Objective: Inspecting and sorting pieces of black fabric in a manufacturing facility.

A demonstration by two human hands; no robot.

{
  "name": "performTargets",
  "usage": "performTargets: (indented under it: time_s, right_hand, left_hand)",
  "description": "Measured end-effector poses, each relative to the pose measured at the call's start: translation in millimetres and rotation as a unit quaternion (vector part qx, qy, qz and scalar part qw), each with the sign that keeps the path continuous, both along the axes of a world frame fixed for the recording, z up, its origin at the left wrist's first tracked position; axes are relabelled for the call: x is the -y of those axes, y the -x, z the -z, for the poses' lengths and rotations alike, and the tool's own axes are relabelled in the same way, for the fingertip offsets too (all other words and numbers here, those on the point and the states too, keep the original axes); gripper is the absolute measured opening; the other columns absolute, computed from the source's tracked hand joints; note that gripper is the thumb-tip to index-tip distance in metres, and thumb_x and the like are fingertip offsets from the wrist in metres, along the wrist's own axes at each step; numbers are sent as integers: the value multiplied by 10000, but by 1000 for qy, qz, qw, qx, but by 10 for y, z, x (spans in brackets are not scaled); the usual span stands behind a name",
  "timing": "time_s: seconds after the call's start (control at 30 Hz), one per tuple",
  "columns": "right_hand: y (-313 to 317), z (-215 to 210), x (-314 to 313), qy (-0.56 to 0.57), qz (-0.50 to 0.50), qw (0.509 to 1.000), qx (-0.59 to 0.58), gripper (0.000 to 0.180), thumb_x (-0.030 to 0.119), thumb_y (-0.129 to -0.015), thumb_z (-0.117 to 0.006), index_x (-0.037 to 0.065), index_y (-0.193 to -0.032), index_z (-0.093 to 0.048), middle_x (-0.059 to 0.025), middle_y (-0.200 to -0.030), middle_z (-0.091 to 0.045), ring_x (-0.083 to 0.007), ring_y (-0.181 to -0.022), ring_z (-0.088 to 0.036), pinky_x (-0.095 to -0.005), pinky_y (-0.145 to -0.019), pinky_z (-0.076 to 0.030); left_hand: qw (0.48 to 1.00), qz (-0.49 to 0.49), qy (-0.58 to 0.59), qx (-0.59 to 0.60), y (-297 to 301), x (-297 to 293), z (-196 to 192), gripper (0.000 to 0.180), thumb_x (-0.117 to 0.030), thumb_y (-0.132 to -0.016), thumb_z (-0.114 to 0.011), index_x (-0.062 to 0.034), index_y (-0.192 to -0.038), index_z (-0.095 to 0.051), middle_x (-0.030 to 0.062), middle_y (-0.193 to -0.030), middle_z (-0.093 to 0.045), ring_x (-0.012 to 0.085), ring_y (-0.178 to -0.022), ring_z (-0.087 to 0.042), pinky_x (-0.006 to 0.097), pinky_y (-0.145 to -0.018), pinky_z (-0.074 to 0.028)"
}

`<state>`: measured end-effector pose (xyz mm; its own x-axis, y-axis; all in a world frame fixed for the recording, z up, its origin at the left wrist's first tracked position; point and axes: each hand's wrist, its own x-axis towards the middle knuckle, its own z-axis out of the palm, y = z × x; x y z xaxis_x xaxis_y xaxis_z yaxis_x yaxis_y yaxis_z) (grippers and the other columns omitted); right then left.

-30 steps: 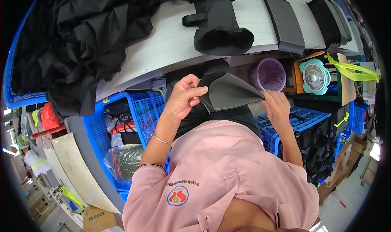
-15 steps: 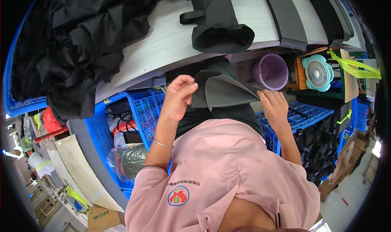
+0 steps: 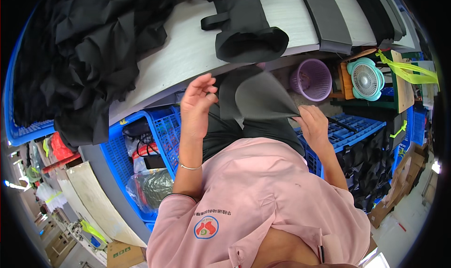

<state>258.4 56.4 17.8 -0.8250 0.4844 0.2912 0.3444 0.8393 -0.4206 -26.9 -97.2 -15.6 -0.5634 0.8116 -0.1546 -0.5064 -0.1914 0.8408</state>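
A dark grey and black fabric piece (image 3: pixel 268 97) with a curved panel hangs over my lap, below the table's front edge. My right hand (image 3: pixel 312 125) pinches its right corner between thumb and fingers. Just beyond the fabric's left edge is my left hand (image 3: pixel 199 98), raised with loosely bent fingers apart and nothing visible in them. On the table above lies a sewn black fabric item (image 3: pixel 249 37) with a strap loop and a wide open end toward me.
A heap of black fabric (image 3: pixel 94 47) spills over the table's left end. Flat grey panels (image 3: pixel 325 21) lie on the right. Below are a purple basket (image 3: pixel 311 81), a turquoise fan (image 3: pixel 366 80), a blue crate (image 3: pixel 117 157) at left and another blue crate (image 3: pixel 357 130) at right.
My left hand has let go of the fabric's left side and drawn away leftward. The fabric has spread out flatter, while my right hand keeps its corner.
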Motion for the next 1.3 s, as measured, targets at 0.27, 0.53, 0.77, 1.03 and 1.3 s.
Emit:
performTargets:
  time_s: [0.27, 0.53, 0.77, 1.03, 1.3]
  right_hand:
    - [226, -77, 247, 349, -42, 936, 24, 538, 147, -951, -630, 44, -1442, -437, -239, -1180, -646, -422, -1059, -642, -391, -858, -514]
    - [246, -104, 141, 299, 58, 950, -66, 518, 80, -963, -583, 34, -1458, -437, -249, -1230, -637, -381, -1089, -659, -354, -882, -514]
    - [452, -92, 170, 268, 76, 959, -48, 544, 43, -935, -594, 36, -1456, -437, -269, -1170, -641, -409, -907, -676, -387, -761, -533]
    - [732, -294, 63, 174, 101, 980, 2, 457, 61, -922, -570, 31, -1372, -498, -227, -1032, -657, -407, -776, -672, -458, -659, -539]
    - [983, -248, -102, 97, 32, 986, 130, 262, 47, -882, -586, 11, -1141, -593, -200, -987, -644, -418, -765, -651, -499, -637, -521]
  left_hand:
    - [978, 156, 66, 125, -614, -152, 37, 767, 10, -705, -834, -64, -1392, -501, 63, -1411, -497, 164, -1275, -477, 349, -1009, -463]
    - [865, -151, 168, -449, -572, -559, -103, 462, -156, -885, -674, -88, -1334, -589, 185, -1541, -317, 326, -1386, -357, 354, -966, -456]
    - [842, -135, 99, -512, -38, -1166, 20, 508, 130, -807, -502, -64, -1242, -677, 204, -1527, -412, 387, -1457, -320, 380, -1110, -379]
    - [768, 11, -37, -640, -457, -1185, -414, 258, 138, -745, -530, 85, -939, -693, 126, -1441, -542, 353, -1408, -410, 406, -1057, -457]
    - [860, 55, -44, -506, -325, -950, -531, 298, 143, -726, -526, 21, -943, -690, 112, -1345, -631, 361, -1369, -467, 398, -1092, -426]
